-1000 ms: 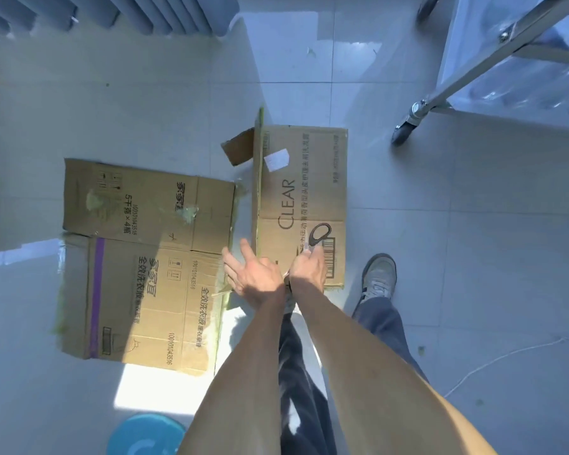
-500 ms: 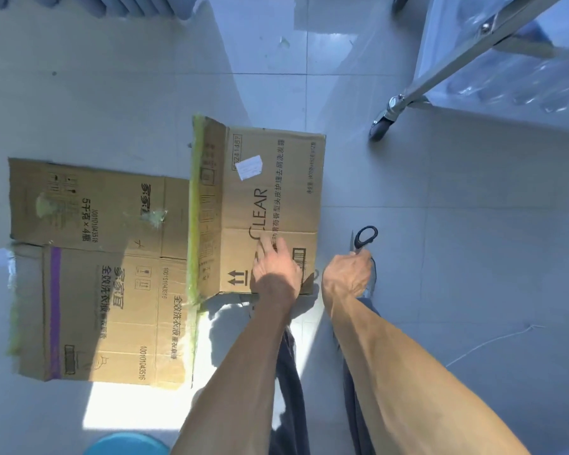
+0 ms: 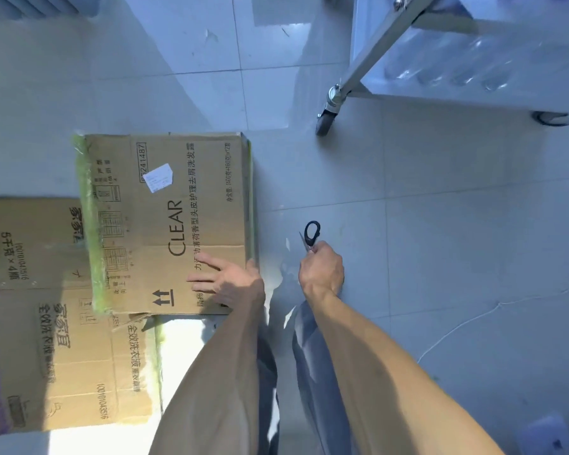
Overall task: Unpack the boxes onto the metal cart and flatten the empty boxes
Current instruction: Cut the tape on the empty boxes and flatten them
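Note:
A flattened brown box printed CLEAR lies on the tiled floor, its left edge overlapping another flattened brown box. My left hand presses flat on the CLEAR box near its right corner, fingers spread. To the right of the box my right hand grips black-handled scissors, handle loop pointing away from me. The metal cart stands at the upper right, with clear bottles faintly visible on its shelf.
A cart caster wheel stands on the floor just beyond the scissors, and a second wheel sits further right. A thin white cord trails across the floor at the right. A radiator is at the top left.
The CLEAR box has dropped from half-standing to flat, landing partly over the left box. My left hand now presses it down. My right hand has carried the scissors off to the right.

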`<state>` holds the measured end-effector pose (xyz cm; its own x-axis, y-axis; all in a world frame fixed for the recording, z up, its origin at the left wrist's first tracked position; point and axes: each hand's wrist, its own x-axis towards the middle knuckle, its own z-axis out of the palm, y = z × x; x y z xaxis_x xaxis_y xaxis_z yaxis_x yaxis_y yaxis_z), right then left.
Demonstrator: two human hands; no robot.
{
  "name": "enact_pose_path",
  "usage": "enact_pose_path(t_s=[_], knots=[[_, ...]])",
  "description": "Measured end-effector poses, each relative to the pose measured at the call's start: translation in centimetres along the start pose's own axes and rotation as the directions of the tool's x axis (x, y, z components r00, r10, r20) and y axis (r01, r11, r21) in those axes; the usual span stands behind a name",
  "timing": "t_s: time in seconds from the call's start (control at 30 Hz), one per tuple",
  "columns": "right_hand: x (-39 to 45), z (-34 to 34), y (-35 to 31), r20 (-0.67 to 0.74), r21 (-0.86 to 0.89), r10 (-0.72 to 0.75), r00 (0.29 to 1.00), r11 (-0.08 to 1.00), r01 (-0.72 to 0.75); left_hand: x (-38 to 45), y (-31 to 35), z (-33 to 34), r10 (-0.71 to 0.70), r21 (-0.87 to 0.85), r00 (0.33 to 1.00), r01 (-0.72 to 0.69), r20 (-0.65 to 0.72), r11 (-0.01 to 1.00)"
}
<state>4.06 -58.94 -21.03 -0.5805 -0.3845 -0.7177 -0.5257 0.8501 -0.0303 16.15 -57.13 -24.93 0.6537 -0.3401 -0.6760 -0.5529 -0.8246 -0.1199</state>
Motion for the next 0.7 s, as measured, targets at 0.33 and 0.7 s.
enact_pose_path(t_s=[0.33, 0.7], knots=[[-7.6, -0.8, -6.2, 0.042, 0.052, -0.121, 0.992, 0.992, 0.118, 0.7, -7.3, -11.4, 0.137, -0.184, 0.986, -0.153, -0.096, 0.971], [-13.0, -3.0, -10.8, -0.035, -0.048, -0.428, 0.903, 0.903, 0.427, -5.3, -9.0, -12.0, 0.046, -0.625, 0.994, -0.101, -0.104, 0.774]])
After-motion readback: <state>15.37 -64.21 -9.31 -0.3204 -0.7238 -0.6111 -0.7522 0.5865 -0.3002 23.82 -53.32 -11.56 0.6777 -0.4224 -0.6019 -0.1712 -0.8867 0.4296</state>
